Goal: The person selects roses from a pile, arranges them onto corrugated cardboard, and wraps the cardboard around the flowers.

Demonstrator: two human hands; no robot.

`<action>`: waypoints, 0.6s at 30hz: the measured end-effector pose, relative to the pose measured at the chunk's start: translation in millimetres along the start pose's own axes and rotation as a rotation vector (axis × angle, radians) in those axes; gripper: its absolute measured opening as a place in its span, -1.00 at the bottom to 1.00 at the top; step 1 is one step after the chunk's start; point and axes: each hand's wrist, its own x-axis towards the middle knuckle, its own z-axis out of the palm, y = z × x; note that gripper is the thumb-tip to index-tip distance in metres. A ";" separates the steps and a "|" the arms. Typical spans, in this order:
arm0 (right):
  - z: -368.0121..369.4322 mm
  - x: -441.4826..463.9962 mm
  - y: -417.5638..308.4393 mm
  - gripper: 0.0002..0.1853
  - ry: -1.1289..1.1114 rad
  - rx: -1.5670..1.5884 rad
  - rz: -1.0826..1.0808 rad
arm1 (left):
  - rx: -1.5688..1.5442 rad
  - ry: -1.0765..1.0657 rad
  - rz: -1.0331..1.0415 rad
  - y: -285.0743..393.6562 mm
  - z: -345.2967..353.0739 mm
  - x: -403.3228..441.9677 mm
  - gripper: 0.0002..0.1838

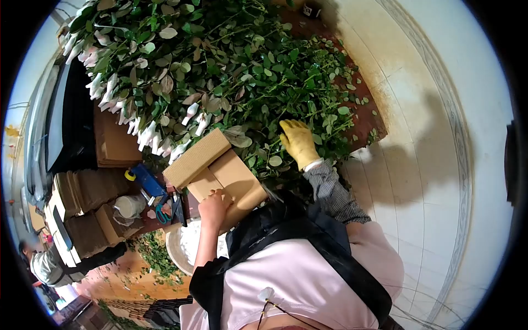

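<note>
My bare left hand (213, 210) is closed, with its fingers curled on a folded piece of cardboard (234, 175). A ribbed, corrugated strip (198, 159) forms the cardboard's far edge, against the flowers. In a yellow glove, my right hand (298, 144) reaches into the leafy stems to the right of the cardboard. Its fingers are bent and close together; leaves hide whether a stem is between them. A big pile of long-stemmed flowers (220, 77) lies ahead, leaves outward. White sleeves cover the flower heads (147, 135) on the left side.
Stacked cardboard (82, 192) stands at the left, near a blue box (149, 180), scissors (163, 213) and a white tape roll (130, 207). A white tub (175, 247) is below the table. Another person (47, 267) is at far left. Tiled floor (396, 181) runs along the right.
</note>
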 end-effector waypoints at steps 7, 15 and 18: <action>53.1 -36.4 29.3 -0.72 -0.359 -0.155 0.132 | 0.033 0.003 -0.044 13.2 -10.8 -6.9 -0.62; -12.6 13.1 32.4 -0.64 -0.137 -0.004 0.032 | -0.006 -0.054 0.010 14.5 -15.7 -11.7 -0.59; -2.4 56.4 27.8 -0.70 -0.027 -0.212 -0.100 | 0.045 -0.153 0.002 19.4 -23.8 -5.6 -0.51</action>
